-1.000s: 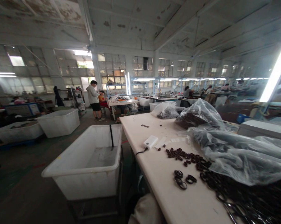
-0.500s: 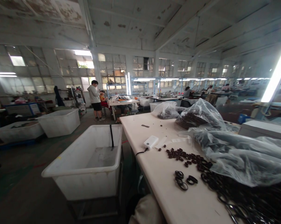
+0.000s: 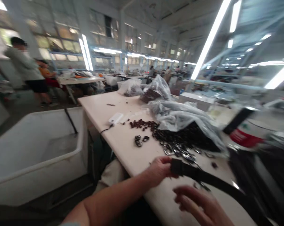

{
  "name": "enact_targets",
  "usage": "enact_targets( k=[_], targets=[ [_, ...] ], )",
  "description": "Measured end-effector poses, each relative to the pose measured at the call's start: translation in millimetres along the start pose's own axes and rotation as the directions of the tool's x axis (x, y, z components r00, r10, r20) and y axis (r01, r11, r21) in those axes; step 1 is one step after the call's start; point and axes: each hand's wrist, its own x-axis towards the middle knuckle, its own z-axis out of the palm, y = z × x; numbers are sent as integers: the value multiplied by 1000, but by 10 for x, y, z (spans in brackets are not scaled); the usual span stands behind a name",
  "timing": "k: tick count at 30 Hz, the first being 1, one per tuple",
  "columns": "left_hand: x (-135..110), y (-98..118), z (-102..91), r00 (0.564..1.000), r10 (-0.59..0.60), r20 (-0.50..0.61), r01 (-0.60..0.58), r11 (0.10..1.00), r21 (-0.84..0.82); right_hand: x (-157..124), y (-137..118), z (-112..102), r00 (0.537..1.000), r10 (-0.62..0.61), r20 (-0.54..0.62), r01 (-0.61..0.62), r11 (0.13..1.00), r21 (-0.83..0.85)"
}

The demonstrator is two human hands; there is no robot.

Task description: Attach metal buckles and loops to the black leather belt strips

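Observation:
My left hand is closed on the end of a black strap, which runs right and down across the pale table. Just below the strap my right hand hovers over the table edge, blurred, its fingers stretched out and apart with nothing in them. Beyond the hands lies a heap of black rings, spilling from under a clear plastic bag. Three loose rings lie apart to the left of the heap.
A white box with a cable lies near the table's left edge. A big white tub stands left of the table. More filled bags sit at the far end. A red-and-white object is at the right. People stand far left.
The view has swung down and to the right. Both my hands have come into sight, the left one gripping the black strap, which was not seen before.

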Motion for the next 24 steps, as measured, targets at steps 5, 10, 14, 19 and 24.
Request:
enact_targets(
  k=[5, 10, 14, 19, 24],
  targets=[
    [-120, 96, -64, 996, -13, 86, 15, 1000, -25, 102, 25, -8, 989, 134, -67, -101, 929, 357],
    [-218, 47, -57, 984, -32, 173, -13, 968, 250, 137, 54, -79, 959, 52, -278, 63, 919, 388],
    [-261, 29, -24, 974, -23, 227, -81, 894, 440, 106, 63, -157, 984, -18, -177, 95, 896, 434],
    [-267, 19, -17, 981, -4, 195, -83, 896, 437, 104, 85, -234, 990, -136, 28, 102, 849, 519],
    [-257, 35, 15, 985, 41, 170, -106, 912, 396, 142, 105, -122, 984, -162, -79, 180, 881, 438]
  ],
)
